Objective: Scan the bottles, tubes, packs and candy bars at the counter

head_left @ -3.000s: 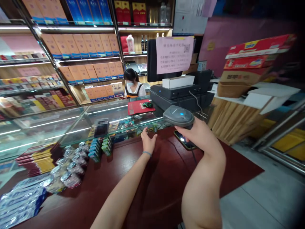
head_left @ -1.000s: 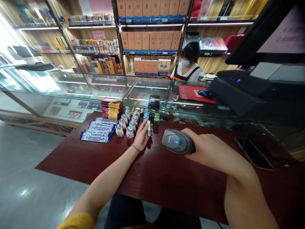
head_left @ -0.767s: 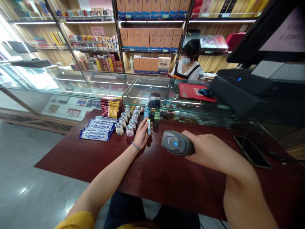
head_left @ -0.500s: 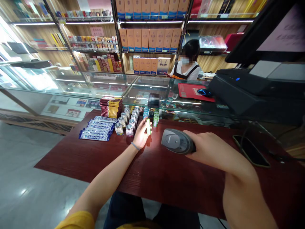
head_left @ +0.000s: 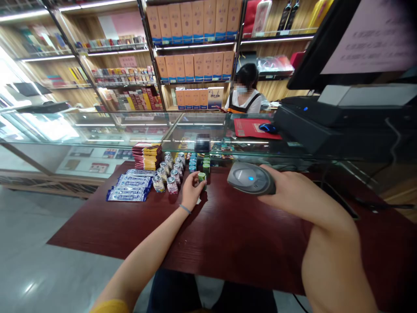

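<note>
Between the thumb and fingers of my left hand [head_left: 192,191] is a small green pack [head_left: 202,177], its lower part hidden by the hand. Just behind it runs a row of similar green packs [head_left: 206,164], with a row of blue packs [head_left: 193,161] to their left. My right hand [head_left: 280,184] is wrapped round the handle of a grey barcode scanner [head_left: 250,178], held above the table with a blue light lit on top. To the left of my left hand stand two rows of small lidded jars [head_left: 172,184].
Blue-and-white sachets [head_left: 128,187] and a stack of red-and-yellow packets [head_left: 147,155] lie on the dark red table [head_left: 130,226]. Behind is a glass display counter [head_left: 146,130] with a red mat [head_left: 247,129]. A monitor [head_left: 358,43] overhangs the right; a masked person [head_left: 244,93] is beyond the counter.
My left hand has turned the green pack from facing me to upright, nearer the row. The scanner has shifted slightly right and its blue light is now lit. The view has tilted up.
</note>
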{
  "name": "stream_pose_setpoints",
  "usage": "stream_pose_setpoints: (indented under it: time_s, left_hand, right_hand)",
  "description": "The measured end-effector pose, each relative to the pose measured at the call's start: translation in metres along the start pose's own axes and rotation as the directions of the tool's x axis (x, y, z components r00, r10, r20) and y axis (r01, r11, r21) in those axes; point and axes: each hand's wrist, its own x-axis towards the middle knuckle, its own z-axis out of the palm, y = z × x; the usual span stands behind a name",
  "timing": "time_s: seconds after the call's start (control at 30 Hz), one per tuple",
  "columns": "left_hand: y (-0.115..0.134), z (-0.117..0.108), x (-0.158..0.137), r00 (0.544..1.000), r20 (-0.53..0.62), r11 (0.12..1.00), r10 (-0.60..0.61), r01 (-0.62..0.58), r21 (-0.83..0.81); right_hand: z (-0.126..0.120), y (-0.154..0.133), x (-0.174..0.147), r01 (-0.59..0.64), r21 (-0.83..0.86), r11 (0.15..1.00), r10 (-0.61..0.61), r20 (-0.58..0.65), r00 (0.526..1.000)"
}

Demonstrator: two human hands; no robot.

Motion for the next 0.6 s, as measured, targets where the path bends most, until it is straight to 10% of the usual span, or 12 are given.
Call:
stream_pose_setpoints:
  time_s: [0.6]
  left_hand:
    - [-0.005, 0.025, 0.011, 0.989, -0.064, 0.774, 0.134, -0.064, 0.630]
  right_hand:
    - [-0.025, 0.021, -0.021, -0.084, 0.145, 0.986, 0.092, -0.051, 0.994]
